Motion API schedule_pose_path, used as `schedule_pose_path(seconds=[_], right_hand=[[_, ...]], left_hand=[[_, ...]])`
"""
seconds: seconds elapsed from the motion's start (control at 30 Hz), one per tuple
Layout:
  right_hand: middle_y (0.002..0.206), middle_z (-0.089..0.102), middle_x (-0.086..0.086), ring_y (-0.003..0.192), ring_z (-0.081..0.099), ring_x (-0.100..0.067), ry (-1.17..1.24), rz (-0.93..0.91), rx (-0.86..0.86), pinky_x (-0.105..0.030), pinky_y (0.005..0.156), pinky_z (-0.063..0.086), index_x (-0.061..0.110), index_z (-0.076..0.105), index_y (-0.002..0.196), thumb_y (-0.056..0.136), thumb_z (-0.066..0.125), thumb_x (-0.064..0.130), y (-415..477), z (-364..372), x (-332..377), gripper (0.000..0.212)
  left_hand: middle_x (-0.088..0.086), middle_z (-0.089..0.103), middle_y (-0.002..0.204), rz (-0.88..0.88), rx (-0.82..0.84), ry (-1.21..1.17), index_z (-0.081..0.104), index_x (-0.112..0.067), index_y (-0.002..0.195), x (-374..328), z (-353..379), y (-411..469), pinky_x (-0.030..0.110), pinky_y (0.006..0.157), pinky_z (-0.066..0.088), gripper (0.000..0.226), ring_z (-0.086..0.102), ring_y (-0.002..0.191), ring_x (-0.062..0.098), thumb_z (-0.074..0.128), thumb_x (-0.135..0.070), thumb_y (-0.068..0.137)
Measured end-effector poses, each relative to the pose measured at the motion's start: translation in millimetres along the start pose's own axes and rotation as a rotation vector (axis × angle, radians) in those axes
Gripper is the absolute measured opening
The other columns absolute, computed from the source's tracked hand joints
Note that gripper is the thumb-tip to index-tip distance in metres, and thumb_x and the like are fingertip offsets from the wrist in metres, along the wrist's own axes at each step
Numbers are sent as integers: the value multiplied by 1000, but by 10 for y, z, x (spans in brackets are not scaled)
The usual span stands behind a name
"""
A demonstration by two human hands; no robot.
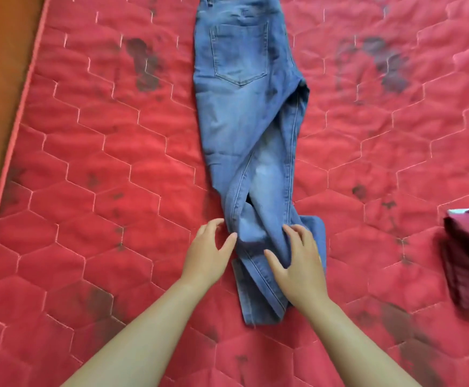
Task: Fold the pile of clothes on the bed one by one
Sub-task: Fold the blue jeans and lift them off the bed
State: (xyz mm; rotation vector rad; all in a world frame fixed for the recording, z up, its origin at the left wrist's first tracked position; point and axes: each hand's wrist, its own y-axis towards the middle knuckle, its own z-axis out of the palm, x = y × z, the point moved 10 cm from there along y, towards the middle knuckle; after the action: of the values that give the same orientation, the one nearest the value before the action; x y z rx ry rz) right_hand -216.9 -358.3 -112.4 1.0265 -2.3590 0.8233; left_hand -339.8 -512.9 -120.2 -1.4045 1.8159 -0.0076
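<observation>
Denim, blue and faded, right at the fingertips. Left fingers [213,224] are spread and only loosely bent, with the thumb tip just touching the outer seam of the lower leg and nothing gripped. Right fingers [294,233] fan out wide on top of the cloth, palm down, pressing rather than pinching as far as I can make out. So the left hand [209,255] sits on the mattress at the leg's edge and the right hand [297,263] lies on the leg itself, both near the hem end. The jeans [241,113] run lengthwise away from me down the middle of the red mattress [88,163], one leg laid over the other, back pocket up, waistband at the far end. I read this as the lengthwise halving done and the cross fold due. Next I need a real hold on the hems, then carry them up toward the waistband. A folded maroon stack [467,255] sits at the right edge, well apart.
</observation>
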Motion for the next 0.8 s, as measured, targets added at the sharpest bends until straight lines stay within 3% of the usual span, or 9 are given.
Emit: schedule_pose_path(seconds=[0.1, 0.17, 0.27, 0.33, 0.43, 0.5, 0.57, 0.67, 0.8], right_hand=[[134, 47, -5, 127, 41, -23, 1, -7, -39, -41, 104, 35, 8, 48, 130, 79, 71, 24, -150, -71, -126, 59], [121, 56, -6, 115, 50, -27, 8, -32, -92, -31, 99, 35, 7, 58, 118, 75, 74, 15, -229, -181, -176, 46], [97, 61, -3, 89, 57, -28, 48, -55, -178, -18, 80, 32, 8, 66, 86, 74, 77, 11, -269, -414, -206, 17], [94, 60, -2, 85, 55, -25, 67, -84, -218, -14, 78, 29, 7, 66, 79, 72, 78, 10, -264, -539, -189, 14], [95, 59, -5, 87, 57, -26, 98, -110, -205, -16, 79, 32, 6, 68, 80, 70, 80, 7, -259, -585, -154, 16], [95, 59, -5, 88, 58, -25, 130, -119, -170, -21, 82, 37, 6, 68, 84, 71, 79, 9, -263, -557, -153, 18], [96, 59, -2, 91, 57, -20, 164, -111, -155, -24, 85, 40, 8, 69, 91, 72, 79, 15, -261, -542, -154, 22], [94, 60, 2, 89, 56, -15, 205, -50, -153, -24, 84, 42, 13, 70, 96, 74, 78, 22, -228, -506, -175, 25], [80, 61, 9, 70, 54, -9, 261, -30, -225, -24, 69, 46, 18, 69, 89, 75, 74, 11, -209, -549, -105, 17]], left_hand=[[-18, 59, 89, -32, -11, -126, 54, -25, 108, -23, 122, -71, 5, 69, 32, 23, 56, 83, 0, 62, -29, 87], [-16, 58, 74, -29, -112, -195, 56, -23, 97, -80, 44, -122, 3, 64, 35, 15, 54, 70, -7, 64, -19, 85], [-9, 58, 80, -12, -261, -231, 56, -22, 89, -196, -104, -192, 7, 69, 37, 16, 52, 74, -6, 59, -7, 85], [-5, 52, 94, -23, -316, -221, 55, -21, 96, -241, -165, -218, 11, 80, 38, 18, 50, 84, -5, 60, -8, 84], [4, 46, 126, -137, -217, -181, 45, -14, 128, -104, -64, -138, 27, 103, 34, 44, 48, 115, 14, 61, -20, 87], [3, 47, 135, -188, -100, -165, 32, -16, 142, -2, 54, -54, 24, 101, 30, 58, 43, 124, 18, 57, -26, 90], [-1, 57, 121, -152, -50, -175, 32, -19, 142, -24, 110, 8, 21, 90, 34, 57, 52, 111, 14, 57, -26, 91], [-4, 63, 95, -86, -82, -324, 46, -16, 125, -145, 102, 12, 18, 73, 47, 38, 61, 78, 10, 59, -16, 90], [-7, 63, 91, 50, -205, -366, 52, -23, 104, -421, -61, -97, 21, 69, 49, 21, 63, 78, 13, 59, -13, 88]])
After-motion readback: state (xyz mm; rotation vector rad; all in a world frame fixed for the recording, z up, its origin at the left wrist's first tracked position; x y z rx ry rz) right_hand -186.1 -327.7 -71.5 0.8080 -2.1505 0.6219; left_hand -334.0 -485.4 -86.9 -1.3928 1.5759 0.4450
